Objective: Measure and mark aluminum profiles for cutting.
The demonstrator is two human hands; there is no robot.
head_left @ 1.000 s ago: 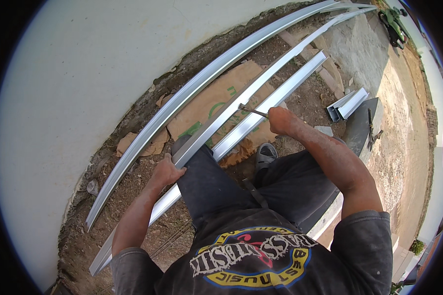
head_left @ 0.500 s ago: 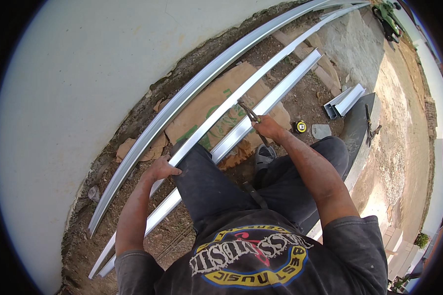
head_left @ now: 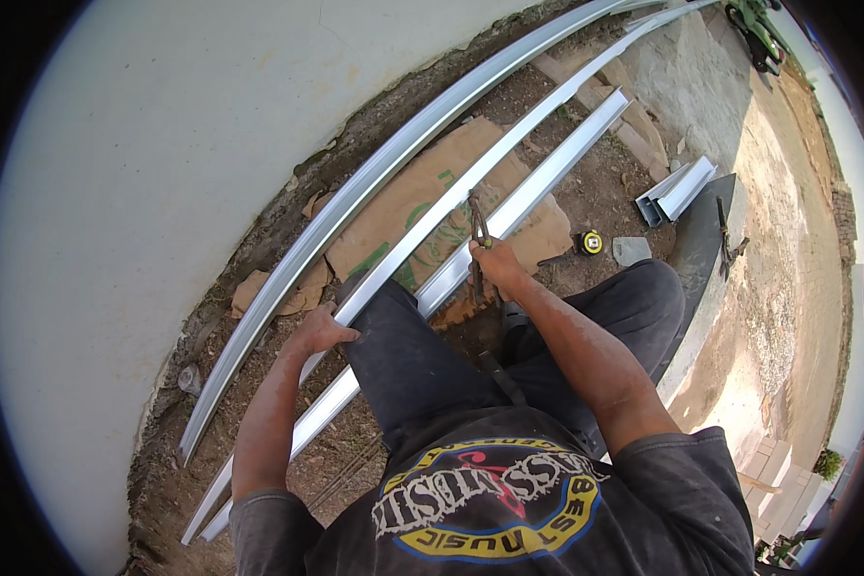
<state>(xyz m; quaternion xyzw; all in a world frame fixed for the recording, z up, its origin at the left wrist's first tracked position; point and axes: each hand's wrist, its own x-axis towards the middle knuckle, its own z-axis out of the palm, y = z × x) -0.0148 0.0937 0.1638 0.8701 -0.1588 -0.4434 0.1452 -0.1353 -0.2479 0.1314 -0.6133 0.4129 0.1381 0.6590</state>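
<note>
My left hand [head_left: 324, 328] grips a long silvery metal profile [head_left: 418, 233] that lies diagonally across my left thigh. My right hand [head_left: 490, 259] is closed round the dark handles of a metal hand tool [head_left: 478, 221], which looks like pliers, its upper end touching the underside edge of that profile. Beneath are a second straight profile [head_left: 566, 154] and a flattened brown paper sheet [head_left: 370, 245] with green print. A longer profile [head_left: 355, 205] runs beside the wall.
A pale wall [head_left: 134, 192] borders the left. A yellow-black tape measure [head_left: 588, 242], a small grey plate [head_left: 630, 251] and short profile offcuts [head_left: 677, 187] lie to the right, near a raised edge [head_left: 701, 278] with another tool [head_left: 728, 245] on it. A green machine [head_left: 754, 38] stands far right.
My right hand has moved leftward and turned the tool from nearly sideways to upright below the profile, uncovering the tape measure. My left hand still holds the profile.
</note>
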